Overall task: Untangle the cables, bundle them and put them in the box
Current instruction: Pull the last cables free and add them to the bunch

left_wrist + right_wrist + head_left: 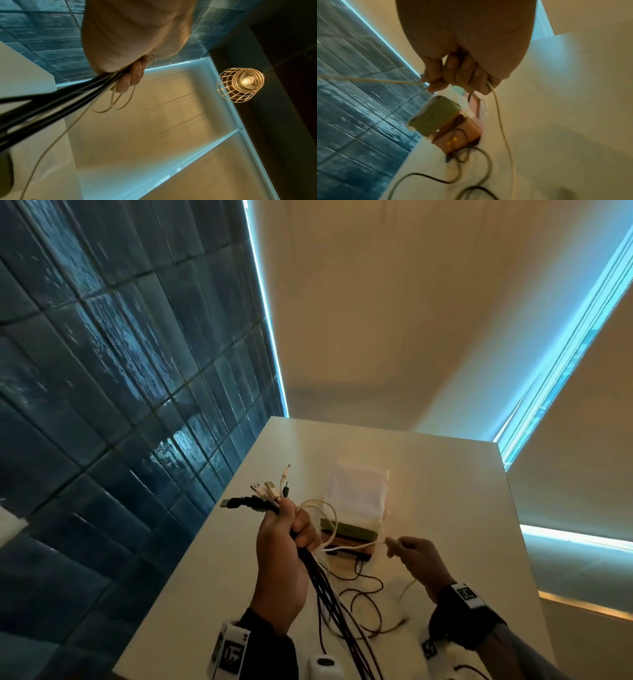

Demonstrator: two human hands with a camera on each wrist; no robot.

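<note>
My left hand (291, 534) grips a bundle of black and white cables (329, 587) held upright above the white table (445, 491); their plugs (263, 491) fan out above the fist. White loops (118, 102) hang below the fingers in the left wrist view. My right hand (407, 553) pinches a thin white cable (356, 546) that runs taut across to the left fist, and its free end (501, 125) trails down from the palm. The box (346, 546), pinkish with a green lid (435, 120) and white paper, lies on the table behind the hands.
Loose dark cable loops (366, 597) lie on the table in front of the box. A blue tiled wall (102, 405) borders the table's left edge. A wire-cage lamp (240, 83) hangs overhead. White roller blinds (376, 320) close off the far side.
</note>
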